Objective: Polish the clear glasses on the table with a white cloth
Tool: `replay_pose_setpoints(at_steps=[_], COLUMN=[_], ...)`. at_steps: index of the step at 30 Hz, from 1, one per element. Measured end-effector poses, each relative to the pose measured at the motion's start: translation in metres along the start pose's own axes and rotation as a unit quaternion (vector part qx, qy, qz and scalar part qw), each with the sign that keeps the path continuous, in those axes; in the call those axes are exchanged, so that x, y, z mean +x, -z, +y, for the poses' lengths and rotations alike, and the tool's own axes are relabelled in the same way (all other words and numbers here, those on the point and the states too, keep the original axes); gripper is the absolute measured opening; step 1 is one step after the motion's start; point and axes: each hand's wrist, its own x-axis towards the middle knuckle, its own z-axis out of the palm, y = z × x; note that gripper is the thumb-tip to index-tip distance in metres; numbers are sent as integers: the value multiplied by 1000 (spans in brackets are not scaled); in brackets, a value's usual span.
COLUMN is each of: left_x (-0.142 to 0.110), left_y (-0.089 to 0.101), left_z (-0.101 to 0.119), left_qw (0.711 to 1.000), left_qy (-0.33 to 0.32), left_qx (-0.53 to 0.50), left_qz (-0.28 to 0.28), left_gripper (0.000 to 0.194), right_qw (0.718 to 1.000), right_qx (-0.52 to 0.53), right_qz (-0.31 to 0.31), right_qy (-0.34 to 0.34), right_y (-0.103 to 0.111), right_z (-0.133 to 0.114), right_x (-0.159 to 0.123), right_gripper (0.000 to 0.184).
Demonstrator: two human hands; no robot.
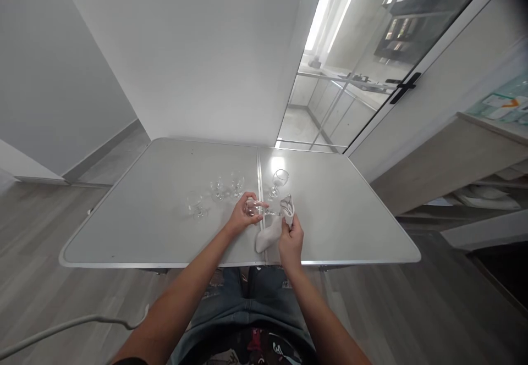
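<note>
My left hand [242,217] is closed around the bowl of a clear stemmed glass [256,208], held on its side above the grey table [144,227]. My right hand [291,239] grips a white cloth [270,233] that wraps the foot end of that glass and hangs down to the tabletop. Both hands are over the near middle of the table, at its centre seam.
Three more clear glasses [195,204] [218,188] [236,182] stand left of the seam, and one wine glass [279,181] stands just right of it. A white wall lies behind the table, a glass door [371,73] at the right, a wooden shelf unit [466,161] further right.
</note>
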Motion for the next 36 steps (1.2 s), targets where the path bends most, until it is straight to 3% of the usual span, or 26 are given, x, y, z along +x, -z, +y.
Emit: replay_pose_setpoints(at_steps=[2,8,16,22,25,30,36], left_x=[-1,1,-2,1,1,0,-1], left_y=[-1,1,1,2,2,1,3], left_z=[1,-1,-1,2,1,2,4], left_qw=[1000,996,996,991,992,996,991], left_qy=[14,-29,-22,-44,-35,-26,-51], left_qx=[2,-19,-53,-51,-38,-30,-42], left_qz=[-4,87,66,119,111,84,119], left_gripper=[61,58,62,61,61,61,59], right_qw=[1000,997,984,987,987,987,989], right_qx=[8,72,128,105,105,116,77], right_qz=[4,-17,31,-8,-8,12,5], right_qy=[9,-9,-117,-123,-118,-114,-127], right_y=[3,-4,-11,-6,-4,-8,-4], right_z=[-5,-5,15,23,22,26,35], right_x=[2,-10,13,-4,-11,4,-5], right_gripper=[39,45,46,38,39,42,39])
